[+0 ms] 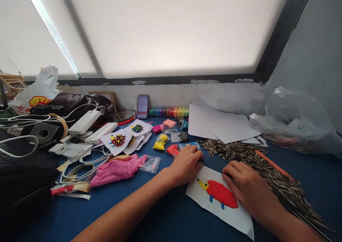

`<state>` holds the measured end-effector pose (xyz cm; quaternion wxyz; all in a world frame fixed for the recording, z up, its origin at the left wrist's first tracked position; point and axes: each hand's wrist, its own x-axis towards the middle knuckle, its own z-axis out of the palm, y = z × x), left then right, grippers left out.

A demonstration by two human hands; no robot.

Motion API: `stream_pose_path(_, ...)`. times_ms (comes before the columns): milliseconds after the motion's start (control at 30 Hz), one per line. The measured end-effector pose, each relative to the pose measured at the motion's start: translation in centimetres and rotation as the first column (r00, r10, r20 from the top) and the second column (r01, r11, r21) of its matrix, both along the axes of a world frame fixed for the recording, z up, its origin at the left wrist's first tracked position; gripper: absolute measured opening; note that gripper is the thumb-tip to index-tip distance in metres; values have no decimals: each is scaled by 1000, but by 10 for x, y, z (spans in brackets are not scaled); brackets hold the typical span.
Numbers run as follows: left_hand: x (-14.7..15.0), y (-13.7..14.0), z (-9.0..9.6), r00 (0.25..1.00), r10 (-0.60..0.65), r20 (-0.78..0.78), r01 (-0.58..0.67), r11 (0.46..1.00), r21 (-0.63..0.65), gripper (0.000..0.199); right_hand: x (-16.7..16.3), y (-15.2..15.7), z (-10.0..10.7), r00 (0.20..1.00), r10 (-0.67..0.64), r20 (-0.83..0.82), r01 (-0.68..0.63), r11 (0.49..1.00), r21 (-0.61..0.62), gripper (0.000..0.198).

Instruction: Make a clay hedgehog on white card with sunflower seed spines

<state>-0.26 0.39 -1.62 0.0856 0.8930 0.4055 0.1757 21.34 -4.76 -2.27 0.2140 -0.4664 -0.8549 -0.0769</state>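
Card [199, 195] is lying in the lower right of the head view, around 4 o'clock from its middle, and is carrying a red clay figure [222, 194] with a yellow snout and blue legs. Left hand [185, 165] is resting at the card's 10 o'clock, fingers bunched together by the edge; whether they are pinching anything is staying hidden. Right hand [251, 188] is lying at 2 o'clock, its fingers bent and close together, reaching over the edge near the red body; I cannot tell if they are gripping. Seeds [287, 188] are spreading beyond that hand, with sheets [219, 122] lying at 12 o'clock.

Trouble could be coming from the right fingers: leaning inward, they might be denting the clay, which is looking soft. Uneven pulling could be creasing the card (its 5 o'clock corner is already bending), perhaps loosening the legs. A sweeping right forearm could be scattering seeds.
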Motion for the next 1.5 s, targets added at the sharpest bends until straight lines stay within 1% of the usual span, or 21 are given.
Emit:
stream_pose_path(133, 0, 1, 2, 999, 11, 33, -8, 997, -83, 11, -2, 1, -2, 998, 5, -61, -7, 999, -44, 19)
stream_pose_path(233, -1, 1, 6, 999, 3, 46, 2, 995, -99, 16, -3, 4, -5, 998, 6, -59, -8, 999, -42, 19)
stream_pose_path(367, -4, 0, 13, 999, -32, 17, 34, 988, -152, 12, -5, 6, -7, 999, 24, -47, -25, 999, -24, 19)
stream_pose_path(467, -6, 1, 18, 999, -27, -19, 23, 983, -183, 11, -5, 8, -4, 999, 26, -34, -26, 1000, -11, 19)
stream_pose_path(567, -7, 1, 20, 999, -2, -50, -6, 984, -176, 11, -5, 14, 2, 999, -22, -27, 23, 1000, 16, 18)
stream_pose_path(733, -9, 1, 24, 997, 8, -78, -23, 981, -193, 9, -12, 33, 14, 993, -119, 5, 119, 992, 36, 20)
stream_pose_path(900, -12, 1, 27, 998, -10, -69, -6, 973, -232, 8, -32, 48, 12, 980, -182, 76, 180, 983, 34, 17)
stream_pose_path(1000, -12, 2, 25, 999, -13, -41, 1, 962, -272, 8, -37, 52, 12, 979, -182, 93, 181, 983, 18, 14)
stream_pose_path(1133, -11, 4, 19, 1000, -6, 5, 7, 969, -247, 9, -35, 55, 16, 988, -132, 77, 134, 991, -16, 11)
stream_pose_path(1267, -11, 5, 13, 999, -6, 34, 13, 973, -229, 9, -28, 54, 19, 996, -70, 57, 72, 997, -32, 14)
stream_pose_path(1400, -10, 5, 0, 994, 17, 109, -8, 996, -86, 15, -27, 56, 19, 997, -48, 65, 50, 998, -27, 11)
stream_pose_path(1500, -8, 3, -8, 990, 43, 131, -44, 999, 5, 22, -30, 58, 18, 994, -21, 103, 25, 999, -34, 15)
